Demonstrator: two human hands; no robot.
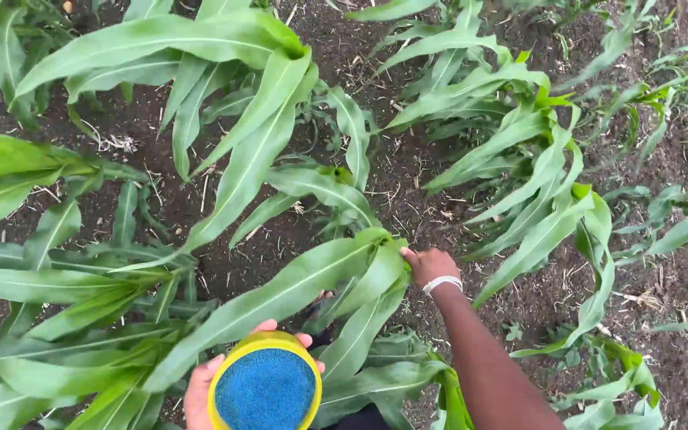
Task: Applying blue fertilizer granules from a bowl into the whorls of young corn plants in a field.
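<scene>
left hand (201, 390) gripped a yellow bowl (264, 386) (full of blue granules (264, 392)); right hand (430, 265), well apart, pinched a maize leaf (380, 275).

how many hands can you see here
2. The left hand is at the bottom edge, holding a yellow bowl of blue granules. The right hand, with a white wristband, reaches among the maize leaves at centre. Its fingers are partly hidden by foliage.
</scene>
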